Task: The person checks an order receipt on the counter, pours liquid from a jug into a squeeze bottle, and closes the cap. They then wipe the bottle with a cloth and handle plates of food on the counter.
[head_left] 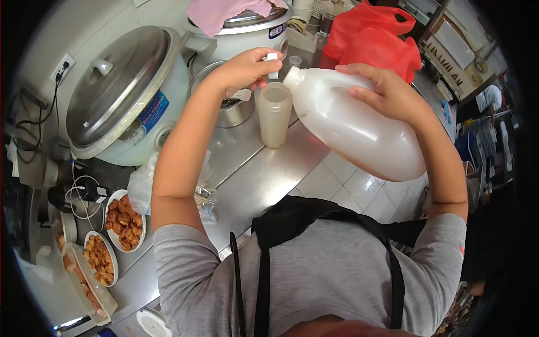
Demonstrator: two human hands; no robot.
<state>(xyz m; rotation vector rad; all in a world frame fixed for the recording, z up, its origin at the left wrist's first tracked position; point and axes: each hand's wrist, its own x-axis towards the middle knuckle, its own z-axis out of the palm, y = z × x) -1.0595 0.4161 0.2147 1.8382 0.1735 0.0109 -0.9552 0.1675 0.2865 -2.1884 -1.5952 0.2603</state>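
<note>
My right hand (387, 92) is wrapped round the handle of a big translucent plastic jug (353, 126). The jug is tilted to the left, its uncapped mouth close above the rim of a tall translucent plastic bottle (275, 121). That bottle stands upright and uncapped on the metal counter. I cannot make out a stream between the two. My left hand (247, 70) is closed in a pinch on a small white cap (273, 65), just above the bottle's opening. Behind the left wrist stands a metal pot (233, 115) with a handle of some utensil in it.
Two large rice cookers (120, 84) stand along the wall, one with a pink cloth (224, 14) on its lid. A red plastic bag (370, 42) sits behind the jug. Dishes of browned food (124, 224) and a clear plastic bag (143, 182) are at the left.
</note>
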